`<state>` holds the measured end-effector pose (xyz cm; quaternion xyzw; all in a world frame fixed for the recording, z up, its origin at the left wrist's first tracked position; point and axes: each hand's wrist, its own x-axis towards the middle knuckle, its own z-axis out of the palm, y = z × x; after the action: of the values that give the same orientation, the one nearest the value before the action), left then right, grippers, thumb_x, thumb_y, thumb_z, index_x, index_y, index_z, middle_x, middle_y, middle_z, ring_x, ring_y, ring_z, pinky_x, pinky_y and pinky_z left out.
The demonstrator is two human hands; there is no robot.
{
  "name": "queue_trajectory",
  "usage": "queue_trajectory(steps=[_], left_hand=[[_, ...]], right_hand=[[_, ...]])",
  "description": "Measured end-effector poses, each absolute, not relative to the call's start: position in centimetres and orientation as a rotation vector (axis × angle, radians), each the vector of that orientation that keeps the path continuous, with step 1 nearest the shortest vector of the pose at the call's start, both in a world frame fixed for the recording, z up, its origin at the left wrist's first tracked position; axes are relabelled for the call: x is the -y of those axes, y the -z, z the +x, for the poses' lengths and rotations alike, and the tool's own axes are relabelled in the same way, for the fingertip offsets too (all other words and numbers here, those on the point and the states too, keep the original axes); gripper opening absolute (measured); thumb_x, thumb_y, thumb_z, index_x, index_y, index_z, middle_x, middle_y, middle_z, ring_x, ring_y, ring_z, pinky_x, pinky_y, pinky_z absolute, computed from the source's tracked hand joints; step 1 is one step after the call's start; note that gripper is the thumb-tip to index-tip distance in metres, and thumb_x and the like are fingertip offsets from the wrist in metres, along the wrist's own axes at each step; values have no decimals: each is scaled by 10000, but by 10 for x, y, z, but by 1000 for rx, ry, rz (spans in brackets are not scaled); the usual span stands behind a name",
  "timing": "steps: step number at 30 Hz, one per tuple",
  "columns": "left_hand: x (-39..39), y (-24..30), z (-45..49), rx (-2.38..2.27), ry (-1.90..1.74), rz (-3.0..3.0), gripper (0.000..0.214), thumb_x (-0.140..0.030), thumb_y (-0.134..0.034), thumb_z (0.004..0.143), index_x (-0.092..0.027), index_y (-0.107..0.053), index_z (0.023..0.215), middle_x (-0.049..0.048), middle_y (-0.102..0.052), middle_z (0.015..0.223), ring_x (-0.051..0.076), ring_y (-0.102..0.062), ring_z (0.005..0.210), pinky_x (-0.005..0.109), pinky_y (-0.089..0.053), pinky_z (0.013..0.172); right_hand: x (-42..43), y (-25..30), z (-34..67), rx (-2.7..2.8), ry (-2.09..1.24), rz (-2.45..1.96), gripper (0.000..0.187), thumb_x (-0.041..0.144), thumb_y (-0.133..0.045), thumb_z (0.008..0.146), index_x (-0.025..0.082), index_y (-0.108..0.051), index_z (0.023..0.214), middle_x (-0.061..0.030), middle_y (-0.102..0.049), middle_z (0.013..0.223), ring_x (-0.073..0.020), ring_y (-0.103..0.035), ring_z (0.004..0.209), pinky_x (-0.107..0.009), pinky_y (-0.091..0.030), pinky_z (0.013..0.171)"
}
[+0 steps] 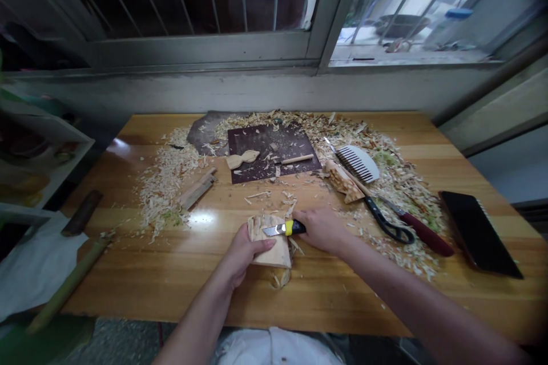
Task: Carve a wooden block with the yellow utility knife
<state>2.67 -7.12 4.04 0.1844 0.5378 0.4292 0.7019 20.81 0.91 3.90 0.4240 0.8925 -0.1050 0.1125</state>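
My left hand (243,255) grips a pale block of wood (269,239) near the front middle of the wooden table (128,274). My right hand (322,229) is closed round a knife with a yellow and black handle (283,229). Its blade lies across the top of the block and points left. A curled shaving (279,279) lies just below the block.
Wood shavings (165,182) cover much of the table. A dark mat (269,154) holds a carved piece (242,158) and a small stick (297,159). A white comb-like tool (358,162), black scissors (387,222), a red-handled tool (423,234) and a black phone (477,234) lie on the right. Wood strips (196,191) lie on the left.
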Motion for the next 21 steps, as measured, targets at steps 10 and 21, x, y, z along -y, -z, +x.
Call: queue_trajectory(steps=[10,21], left_hand=[[81,-47,19,-1120,-904,375,438,-106,-710,532,-120,-551,941,83,-656,879,178,-607,733,291,-457,686],[76,-36,24,-1154,-936,421,490,-105,-735,479,-117,-550,933,71,-661,854,183,-602,755,293,-440,725]], right_hand=[[-26,-56,235,-2502,208,1493,193,337,-444,762,223,-580,836,-56,-662,775,-201,-604,688,-243,-302,536],[10,-49,203,-2604,390,1206,152,275,-486,708,205,-562,820,-49,-660,749,-196,-607,670,-239,-319,549]])
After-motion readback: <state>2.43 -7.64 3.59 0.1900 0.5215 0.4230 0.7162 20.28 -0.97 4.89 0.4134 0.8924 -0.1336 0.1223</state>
